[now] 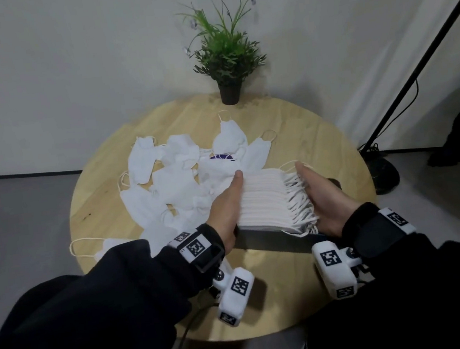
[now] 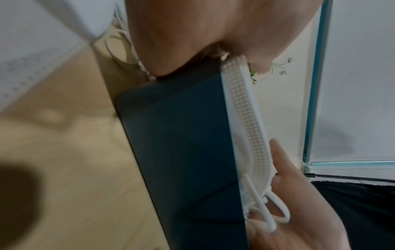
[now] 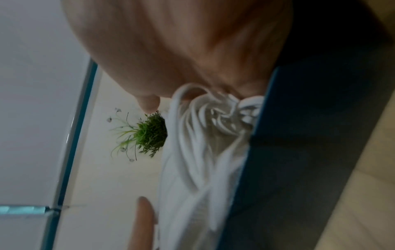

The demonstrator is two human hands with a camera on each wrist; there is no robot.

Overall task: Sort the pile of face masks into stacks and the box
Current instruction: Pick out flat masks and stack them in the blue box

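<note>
A neat stack of white masks [image 1: 265, 196] sits in a dark blue box [image 1: 274, 242] at the near middle of the round table. My left hand [image 1: 226, 203] presses the stack's left side, its thumb lying straight along the top edge. My right hand [image 1: 325, 195] lies flat against the bunched ear loops [image 3: 203, 143] on the right side. Both hands' fingers are hidden behind the stack. The left wrist view shows the box [image 2: 181, 152] and the stack [image 2: 245, 118] edge-on. Loose white masks [image 1: 178, 180] lie in a pile to the left and behind.
A potted plant [image 1: 226, 60] stands at the table's far edge. A purple-marked item [image 1: 222, 156] peeks out from under the loose masks. The wooden table [image 1: 303, 125] is bare at the right. A black stand [image 1: 411, 67] rises from the floor on the right.
</note>
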